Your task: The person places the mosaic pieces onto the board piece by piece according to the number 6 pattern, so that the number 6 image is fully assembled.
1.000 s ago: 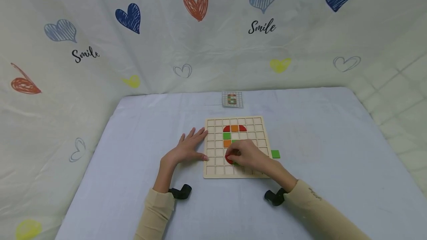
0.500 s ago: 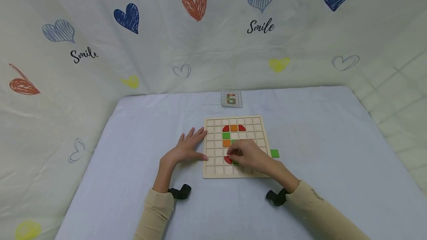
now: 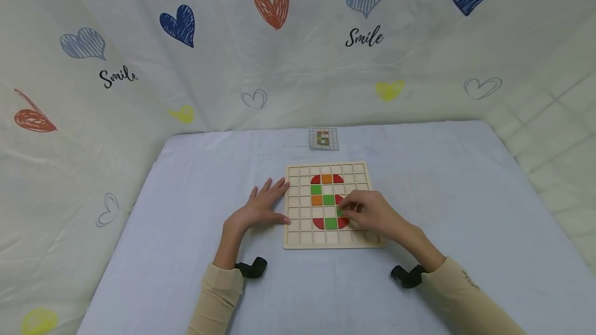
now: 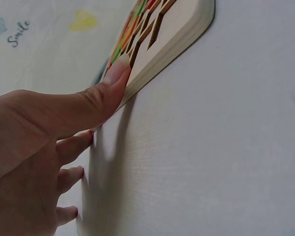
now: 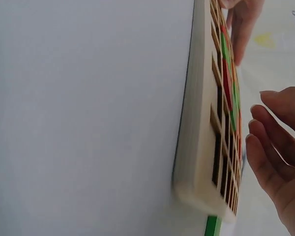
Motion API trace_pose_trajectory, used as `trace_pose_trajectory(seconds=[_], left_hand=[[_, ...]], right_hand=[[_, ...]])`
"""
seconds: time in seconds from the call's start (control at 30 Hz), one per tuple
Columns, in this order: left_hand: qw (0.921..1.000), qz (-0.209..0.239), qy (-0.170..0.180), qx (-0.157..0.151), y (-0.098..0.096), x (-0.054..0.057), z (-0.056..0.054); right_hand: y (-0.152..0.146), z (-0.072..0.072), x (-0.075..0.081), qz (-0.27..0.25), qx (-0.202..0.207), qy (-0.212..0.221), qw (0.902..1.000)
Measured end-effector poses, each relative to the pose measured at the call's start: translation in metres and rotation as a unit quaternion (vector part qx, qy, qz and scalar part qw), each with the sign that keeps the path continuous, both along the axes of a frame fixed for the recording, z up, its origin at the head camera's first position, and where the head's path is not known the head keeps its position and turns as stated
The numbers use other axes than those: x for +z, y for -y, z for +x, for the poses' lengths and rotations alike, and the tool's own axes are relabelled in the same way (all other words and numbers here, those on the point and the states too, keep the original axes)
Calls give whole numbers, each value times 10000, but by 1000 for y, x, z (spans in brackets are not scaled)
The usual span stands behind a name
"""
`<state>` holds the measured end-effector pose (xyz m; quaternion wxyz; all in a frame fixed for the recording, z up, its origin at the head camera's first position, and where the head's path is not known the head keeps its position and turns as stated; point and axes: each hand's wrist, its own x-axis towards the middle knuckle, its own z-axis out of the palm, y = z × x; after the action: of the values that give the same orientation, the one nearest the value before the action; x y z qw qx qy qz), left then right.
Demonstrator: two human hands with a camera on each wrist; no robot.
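A wooden grid board (image 3: 302,238) lies on the table, with red, orange and green tiles set in its squares. My left hand (image 3: 261,210) is spread at its left edge, the thumb (image 4: 117,73) resting on the rim and the other fingers reaching along the side. Over the board's right half is my right hand (image 3: 372,213), its fingers loosely bent. In the right wrist view a gap shows between thumb and fingertips (image 5: 258,110), with nothing held. Below those fingers, a green tile (image 3: 340,211) is partly covered. The bottom row has a red rounded tile (image 3: 318,224), a green square (image 3: 330,224) and another red rounded tile (image 3: 343,223).
A small pattern card (image 3: 323,139) with a coloured figure on a grid lies behind the board. One loose green tile (image 5: 213,226) sits beside the board's right edge, hidden by my hand in the head view. White cloth (image 3: 442,180) covers the table.
My right hand has moved right, away from the red and green tiles in the bottom row, uncovering them and the middle row. My left hand has stayed at the board's edge.
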<state>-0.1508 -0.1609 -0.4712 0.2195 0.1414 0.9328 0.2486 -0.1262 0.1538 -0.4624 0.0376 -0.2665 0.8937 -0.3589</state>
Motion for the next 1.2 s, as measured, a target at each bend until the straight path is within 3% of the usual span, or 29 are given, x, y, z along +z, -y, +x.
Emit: trace_pose_trajectory(seconds=[0.33,0.67,1.2], left_hand=[[10000,60,-21,-46,-1,0,0],[10000,30,-22,-34,-2,-1,-1],[10000,27,3,33,-1,-2,0]], right_hand=[[-33,4,-1,247,-447,111,9986],[-60,5,-4,494,-661,-580,9949],[-76,11,-3,942,-595,-36,9938]])
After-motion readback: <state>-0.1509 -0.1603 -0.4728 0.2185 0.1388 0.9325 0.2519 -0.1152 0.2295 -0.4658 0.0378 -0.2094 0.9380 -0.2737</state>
